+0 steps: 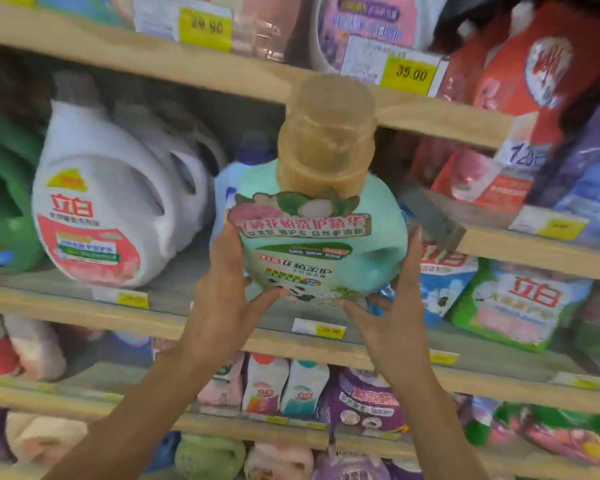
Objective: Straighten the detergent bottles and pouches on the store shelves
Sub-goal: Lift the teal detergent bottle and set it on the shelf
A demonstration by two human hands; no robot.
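Between both hands, left hand [222, 292] and right hand [392, 306], sits a rounded glossy mint bottle [323, 237].

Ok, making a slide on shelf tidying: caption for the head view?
Both hands, left hand and right hand, hold a mint-green detergent bottle at the shelf.

I hold the mint-green detergent bottle [323, 233] upright between both hands, left hand [222, 299] and right hand [392, 313] cupping its lower sides, above the shelf [174, 306]. A white bottle [115, 202] leans at left.
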